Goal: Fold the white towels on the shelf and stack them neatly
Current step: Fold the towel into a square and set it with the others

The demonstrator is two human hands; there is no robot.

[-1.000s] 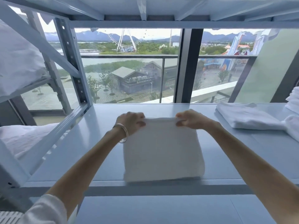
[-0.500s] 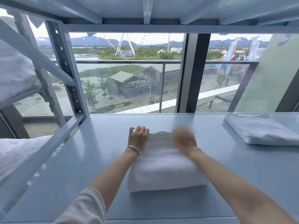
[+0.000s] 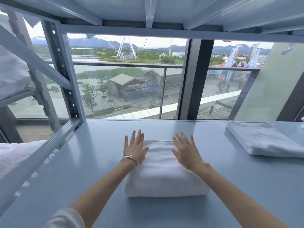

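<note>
On shelf (image 3: pixel 98 162), both hands flat, folded towel (image 3: pixel 164 176) mid-shelf

Bright, flat daylight thru the window (image 3: pixel 128 79), soft shadows on the shelf (image 3: pixel 98 162); wide-angle bends the frame edges, pic slightly soft, no glare, hands sharp

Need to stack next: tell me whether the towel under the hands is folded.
Folded: the towel is a thick compact block, both hands flat on top.
</note>
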